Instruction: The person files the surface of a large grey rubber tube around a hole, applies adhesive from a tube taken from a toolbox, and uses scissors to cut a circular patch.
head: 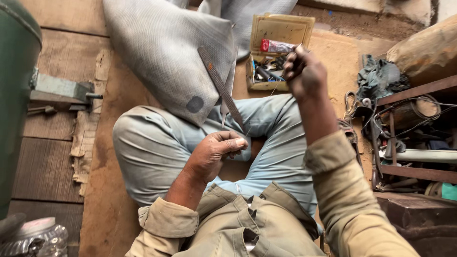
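While the person sat cross-legged on the floor, a thin thread (261, 107) was seen stretched taut between the two hands. The left hand (214, 152) was closed near the lap, its thumb and forefinger pinched together on the lower end of the thread, at about seven o'clock from the right hand (304, 71). The right hand was raised and curled shut, the upper end of the thread apparently pulled through its fingers, though the exact hold could not be made out. A grey woven sack (166, 52) was draped over the knee at eleven o'clock from the left hand, with a long flat file (220, 85) laid across it. An open wooden box (275, 52) of small tools stood at twelve o'clock. It was judged that the thread could snap or slip from the pinch if too much tension were applied, and that the file could be knocked off the sack by a jerk.
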